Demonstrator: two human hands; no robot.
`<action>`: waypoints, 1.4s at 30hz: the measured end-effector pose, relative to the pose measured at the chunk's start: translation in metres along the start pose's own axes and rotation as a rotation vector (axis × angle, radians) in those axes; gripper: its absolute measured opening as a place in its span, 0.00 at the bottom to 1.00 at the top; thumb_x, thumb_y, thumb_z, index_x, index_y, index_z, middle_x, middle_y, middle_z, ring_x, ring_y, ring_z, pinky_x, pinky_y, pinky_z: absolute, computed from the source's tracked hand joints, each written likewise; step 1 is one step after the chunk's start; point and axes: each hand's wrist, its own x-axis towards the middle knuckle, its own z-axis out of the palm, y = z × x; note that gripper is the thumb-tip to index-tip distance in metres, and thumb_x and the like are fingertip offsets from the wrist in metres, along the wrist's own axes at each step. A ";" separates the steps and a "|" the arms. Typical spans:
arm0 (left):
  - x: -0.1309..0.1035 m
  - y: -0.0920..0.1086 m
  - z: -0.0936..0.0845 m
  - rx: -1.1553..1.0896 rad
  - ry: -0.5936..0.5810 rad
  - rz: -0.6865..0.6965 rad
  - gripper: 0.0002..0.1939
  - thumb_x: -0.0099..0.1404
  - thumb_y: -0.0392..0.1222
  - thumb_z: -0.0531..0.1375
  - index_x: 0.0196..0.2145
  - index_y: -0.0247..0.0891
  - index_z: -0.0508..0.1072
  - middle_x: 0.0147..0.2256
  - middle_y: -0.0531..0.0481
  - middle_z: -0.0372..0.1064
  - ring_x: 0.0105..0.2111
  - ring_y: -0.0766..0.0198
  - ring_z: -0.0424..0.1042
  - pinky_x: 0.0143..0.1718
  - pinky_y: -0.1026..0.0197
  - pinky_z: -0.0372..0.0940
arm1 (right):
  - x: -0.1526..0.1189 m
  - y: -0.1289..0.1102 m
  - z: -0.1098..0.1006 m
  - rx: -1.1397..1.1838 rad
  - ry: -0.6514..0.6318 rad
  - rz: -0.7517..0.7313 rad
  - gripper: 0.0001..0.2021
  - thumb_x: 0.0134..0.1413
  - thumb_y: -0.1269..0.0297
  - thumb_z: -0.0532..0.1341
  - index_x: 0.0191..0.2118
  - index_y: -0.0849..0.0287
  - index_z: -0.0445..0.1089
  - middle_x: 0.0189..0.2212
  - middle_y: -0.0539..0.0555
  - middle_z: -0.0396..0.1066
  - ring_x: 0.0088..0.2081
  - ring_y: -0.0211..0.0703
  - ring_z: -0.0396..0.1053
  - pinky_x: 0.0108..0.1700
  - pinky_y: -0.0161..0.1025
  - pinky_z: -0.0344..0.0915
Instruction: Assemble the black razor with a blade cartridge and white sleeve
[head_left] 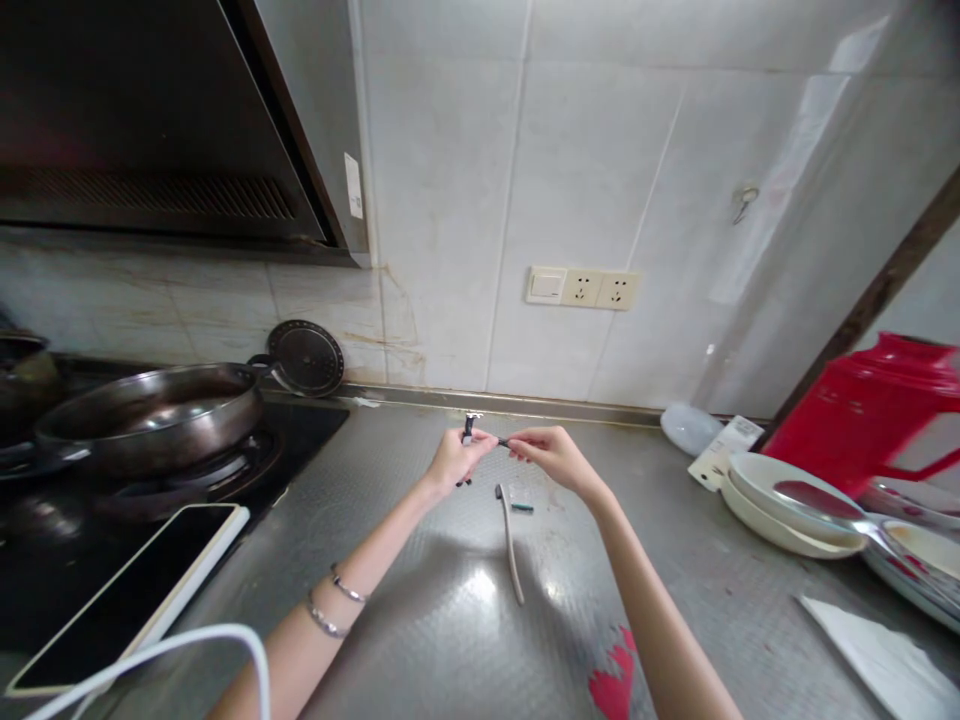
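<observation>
My left hand (457, 455) is closed around a slim black piece with a shiny silver top (471, 424), held upright above the counter. Between the fingertips of both hands is a small dark piece (503, 442), too small to name. My right hand (551, 455) pinches its right end, thumb against forefinger. Below the hands, a thin greyish-white stick or tube (511, 550) with a dark far end lies on the metal counter (420, 620). Beside it rests a short teal piece (523, 508).
Left, a steel pan (157, 420) sits on the black stove, with a phone (127, 600) at its front edge and a white cable (259, 660) nearer. Right are stacked bowls (787, 540), a red thermos (847, 410) and white paper (885, 660). A tiled wall (450, 200) stands behind.
</observation>
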 end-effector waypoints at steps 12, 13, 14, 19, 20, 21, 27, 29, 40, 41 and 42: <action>-0.001 0.000 0.001 0.021 0.038 0.064 0.16 0.52 0.52 0.59 0.29 0.34 0.68 0.09 0.63 0.48 0.08 0.75 0.45 0.11 0.69 0.42 | 0.002 0.010 -0.006 0.113 0.010 0.038 0.15 0.47 0.61 0.59 0.40 0.62 0.74 0.32 0.56 0.76 0.29 0.40 0.70 0.31 0.36 0.67; -0.001 -0.001 0.002 0.023 0.051 0.065 0.16 0.53 0.52 0.59 0.29 0.35 0.67 0.10 0.63 0.48 0.09 0.75 0.46 0.11 0.69 0.42 | 0.002 0.011 -0.005 0.103 0.026 0.043 0.15 0.47 0.62 0.59 0.40 0.62 0.74 0.32 0.56 0.76 0.29 0.40 0.70 0.32 0.37 0.67; -0.001 -0.002 0.003 0.016 0.067 0.068 0.16 0.54 0.53 0.58 0.30 0.36 0.65 0.10 0.63 0.48 0.09 0.75 0.46 0.12 0.69 0.43 | 0.003 0.011 -0.005 0.086 0.049 0.046 0.15 0.47 0.62 0.59 0.40 0.62 0.74 0.31 0.56 0.76 0.29 0.40 0.70 0.32 0.37 0.67; -0.009 -0.006 0.016 -0.082 -0.014 0.169 0.16 0.61 0.54 0.49 0.33 0.37 0.62 0.17 0.60 0.50 0.15 0.73 0.52 0.17 0.69 0.51 | 0.005 0.011 -0.005 -0.011 0.226 0.002 0.13 0.48 0.65 0.57 0.39 0.61 0.75 0.32 0.56 0.76 0.33 0.43 0.72 0.38 0.40 0.67; -0.012 -0.007 0.019 -0.072 -0.052 0.199 0.16 0.62 0.53 0.48 0.34 0.37 0.63 0.19 0.59 0.52 0.17 0.73 0.55 0.19 0.69 0.53 | 0.005 0.010 -0.005 -0.012 0.249 -0.017 0.13 0.49 0.65 0.57 0.39 0.60 0.75 0.34 0.56 0.76 0.35 0.44 0.72 0.39 0.41 0.67; -0.014 -0.008 0.022 -0.045 -0.085 0.224 0.16 0.63 0.53 0.47 0.35 0.37 0.63 0.21 0.57 0.54 0.19 0.72 0.57 0.21 0.69 0.54 | 0.005 0.009 -0.005 -0.011 0.269 -0.036 0.13 0.49 0.64 0.57 0.39 0.60 0.75 0.35 0.56 0.75 0.37 0.45 0.72 0.41 0.41 0.67; -0.023 -0.017 0.032 0.089 -0.147 0.263 0.14 0.64 0.49 0.48 0.37 0.36 0.63 0.21 0.56 0.58 0.22 0.70 0.60 0.26 0.67 0.57 | 0.003 0.002 -0.004 -0.054 0.331 -0.133 0.12 0.51 0.63 0.57 0.39 0.56 0.75 0.38 0.55 0.75 0.41 0.48 0.71 0.43 0.42 0.66; -0.024 -0.018 0.033 0.081 -0.136 0.270 0.13 0.63 0.48 0.49 0.36 0.36 0.63 0.21 0.56 0.59 0.22 0.70 0.60 0.26 0.66 0.57 | 0.002 -0.002 -0.004 -0.063 0.325 -0.151 0.11 0.52 0.63 0.57 0.39 0.56 0.75 0.37 0.54 0.75 0.40 0.47 0.71 0.43 0.42 0.66; -0.024 -0.019 0.032 0.096 -0.048 0.303 0.11 0.62 0.48 0.52 0.32 0.36 0.63 0.18 0.57 0.59 0.18 0.71 0.60 0.22 0.67 0.55 | 0.001 -0.011 0.000 -0.064 0.304 -0.236 0.10 0.52 0.65 0.58 0.38 0.55 0.75 0.37 0.53 0.75 0.40 0.44 0.71 0.45 0.40 0.65; -0.024 -0.020 0.032 0.095 -0.046 0.303 0.11 0.62 0.48 0.52 0.32 0.36 0.63 0.18 0.57 0.58 0.18 0.71 0.60 0.22 0.67 0.55 | 0.002 -0.011 0.001 -0.065 0.302 -0.240 0.10 0.52 0.65 0.58 0.38 0.54 0.75 0.37 0.53 0.75 0.40 0.44 0.71 0.44 0.40 0.65; -0.024 -0.020 0.032 0.093 -0.044 0.302 0.11 0.62 0.48 0.52 0.32 0.36 0.63 0.18 0.57 0.58 0.18 0.71 0.59 0.22 0.67 0.55 | 0.002 -0.010 0.001 -0.068 0.300 -0.244 0.10 0.52 0.65 0.58 0.38 0.54 0.75 0.36 0.53 0.75 0.40 0.44 0.71 0.44 0.39 0.65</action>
